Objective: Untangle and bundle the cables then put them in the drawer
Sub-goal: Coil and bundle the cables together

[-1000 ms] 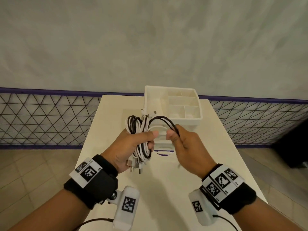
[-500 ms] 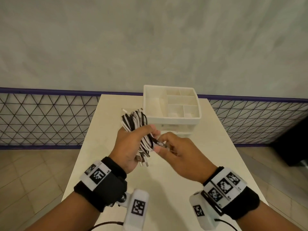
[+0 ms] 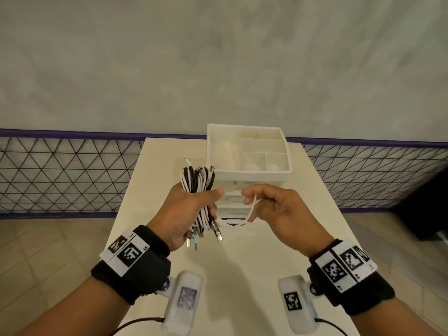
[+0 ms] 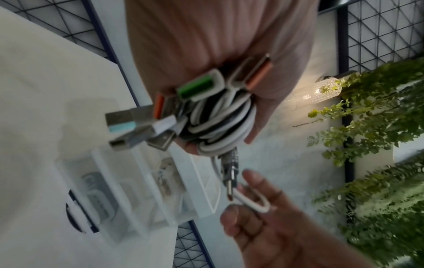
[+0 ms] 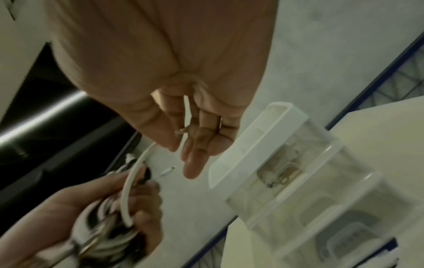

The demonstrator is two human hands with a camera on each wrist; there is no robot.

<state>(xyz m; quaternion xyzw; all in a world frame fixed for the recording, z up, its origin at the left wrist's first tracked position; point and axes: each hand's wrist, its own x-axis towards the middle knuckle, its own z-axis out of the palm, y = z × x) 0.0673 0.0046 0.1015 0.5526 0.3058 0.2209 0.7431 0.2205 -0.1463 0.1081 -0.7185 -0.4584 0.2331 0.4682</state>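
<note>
My left hand grips a bundle of black and white cables upright above the table, fingers and thumb wrapped round its middle. Several USB plugs hang out below the fist; the left wrist view shows the plugs and coils up close. A loose white cable end sags from the bundle to my right hand, which pinches it between thumb and fingers. The right wrist view shows this white cable arcing down to the left hand. The white drawer organiser stands just behind both hands.
The organiser has an open compartmented top tray and translucent drawers below, some holding small items. It stands on a cream table beside a wire mesh fence. Tiled floor lies either side of the table.
My right hand went from a black loop to the bundle, then moved right with a white cable end. My left hand turned the bundle more upright.
</note>
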